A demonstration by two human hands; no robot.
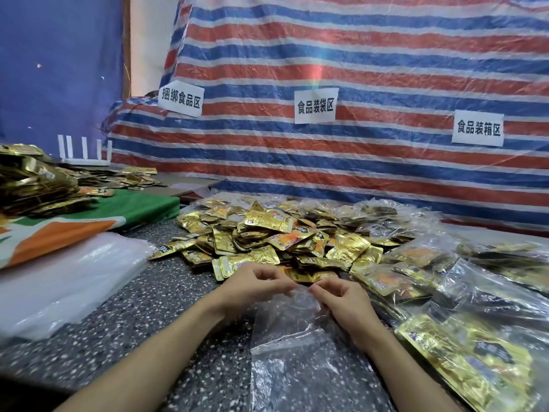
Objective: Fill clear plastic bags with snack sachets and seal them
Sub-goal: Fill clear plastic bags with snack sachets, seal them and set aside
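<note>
Both hands, left [252, 288] and right [341, 298], pinched the clear bag's [297, 346] mouth. It lay empty on the bench [154, 316]. Gold sachets [267, 236] were heaped just beyond.

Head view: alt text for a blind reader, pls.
Left hand and right hand pinch the top edge of an empty clear plastic bag on a speckled grey table, near a heap of gold foil snack sachets. Filled clear bags lie to the right.
</note>
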